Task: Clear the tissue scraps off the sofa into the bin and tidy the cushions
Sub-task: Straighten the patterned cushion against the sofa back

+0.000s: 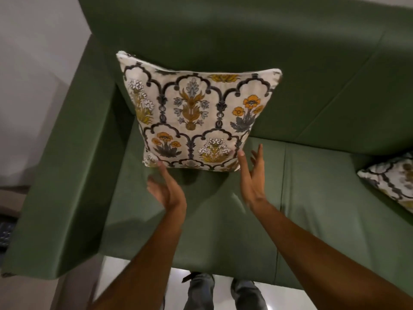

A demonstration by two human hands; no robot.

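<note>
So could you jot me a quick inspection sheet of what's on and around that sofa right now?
Surface: green fabric sofa, seat bare of tissue scraps.
Job's things: white floral-patterned square cushion upright in the corner by the armrest, leaning on the backrest; second floral cushion lying at the right edge, partly cut off; no bin seen.
Clutter: nothing seen.
Hands: left hand and right hand open, fingertips at the upright cushion's lower corners.
Cables: nothing seen.
Surroundings: pale wall, light floor, the person's legs below.
</note>
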